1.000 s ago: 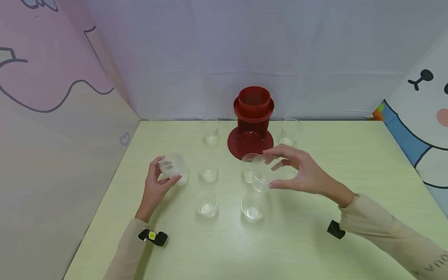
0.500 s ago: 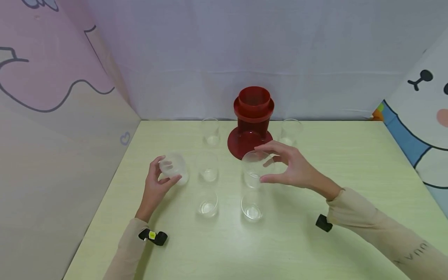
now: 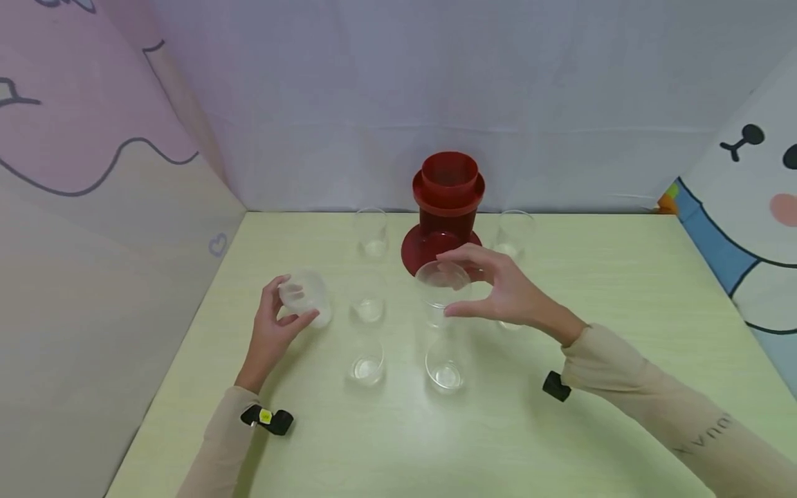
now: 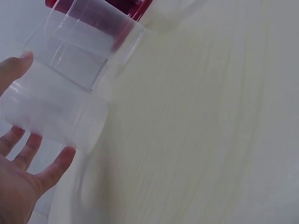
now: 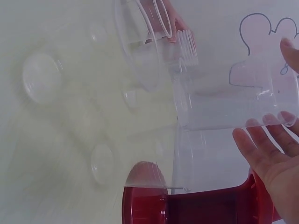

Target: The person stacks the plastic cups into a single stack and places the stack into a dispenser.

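On the front-edge side of the red plastic cup stack (image 3: 447, 187) by the table's (image 3: 398, 449) far edge, the nearer right hand (image 3: 498, 287) grips a clear plastic cup (image 3: 431, 294), long axis near upright, while toward the left edge the left hand (image 3: 274, 328) holds a whitish translucent cup stack (image 3: 310, 301).

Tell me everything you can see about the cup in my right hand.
The cup is clear, colourless and looks like plastic, with a round rim. Your right hand grips its side, mouth up, just in front of the red stack. Whether its base touches anything is hard to tell.
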{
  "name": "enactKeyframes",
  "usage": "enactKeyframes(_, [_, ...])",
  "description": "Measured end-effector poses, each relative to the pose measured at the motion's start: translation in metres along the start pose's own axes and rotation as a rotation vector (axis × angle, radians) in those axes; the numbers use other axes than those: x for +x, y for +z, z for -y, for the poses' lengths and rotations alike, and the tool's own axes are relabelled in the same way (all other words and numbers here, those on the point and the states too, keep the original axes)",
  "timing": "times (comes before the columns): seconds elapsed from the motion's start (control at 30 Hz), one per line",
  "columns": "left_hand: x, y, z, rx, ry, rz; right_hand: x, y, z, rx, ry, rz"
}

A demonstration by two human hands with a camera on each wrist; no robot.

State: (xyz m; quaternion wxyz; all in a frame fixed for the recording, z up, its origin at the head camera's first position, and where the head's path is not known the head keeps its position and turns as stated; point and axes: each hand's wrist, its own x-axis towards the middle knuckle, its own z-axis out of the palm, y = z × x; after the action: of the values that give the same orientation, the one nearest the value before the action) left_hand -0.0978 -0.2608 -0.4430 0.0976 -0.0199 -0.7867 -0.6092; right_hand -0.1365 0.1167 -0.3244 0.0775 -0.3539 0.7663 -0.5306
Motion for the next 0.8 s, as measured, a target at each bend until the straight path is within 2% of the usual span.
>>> enactKeyframes(0.37, [-0.001, -0.002, -0.003, 0.022, -0.008, 0.008, 0.012, 0.011, 0.006, 0.023, 0.024, 0.047])
enactKeyframes(0.6, [0.000, 0.000, -0.003, 0.040, -0.005, 0.014, 0.022, 0.016, -0.019, -0.027, -0.011, 0.046])
enactKeyframes(0.8, [0.000, 0.001, -0.002, 0.034, -0.009, 0.009, 0.029, 0.020, -0.021, -0.006, -0.023, 0.050])
